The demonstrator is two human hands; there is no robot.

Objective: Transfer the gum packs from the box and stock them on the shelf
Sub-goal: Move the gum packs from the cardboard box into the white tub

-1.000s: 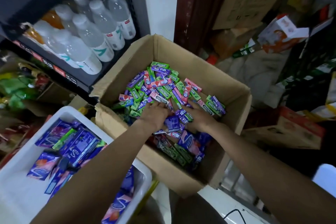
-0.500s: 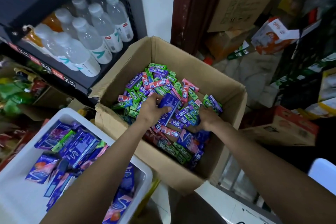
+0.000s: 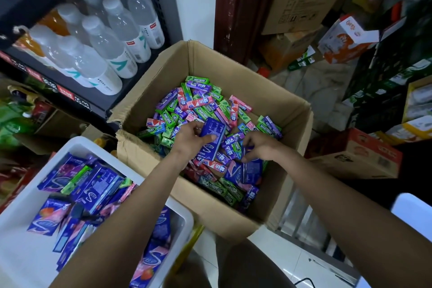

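An open cardboard box holds a heap of green, purple, pink and blue gum packs. My left hand is shut on a flat blue gum pack, lifted above the heap with its printed back facing up. To its right, my right hand rests low in the box with its fingers pinching another blue pack that lies among the others. A white bin at lower left holds several blue and purple packs.
A black shelf with clear water bottles stands at the upper left, right against the box. Cardboard cartons and loose goods crowd the floor to the right. A dark brown door frame rises behind the box.
My left hand has pulled a blue pack out of the heap and raised it. My right hand has shifted right and closed its fingers on another blue pack.
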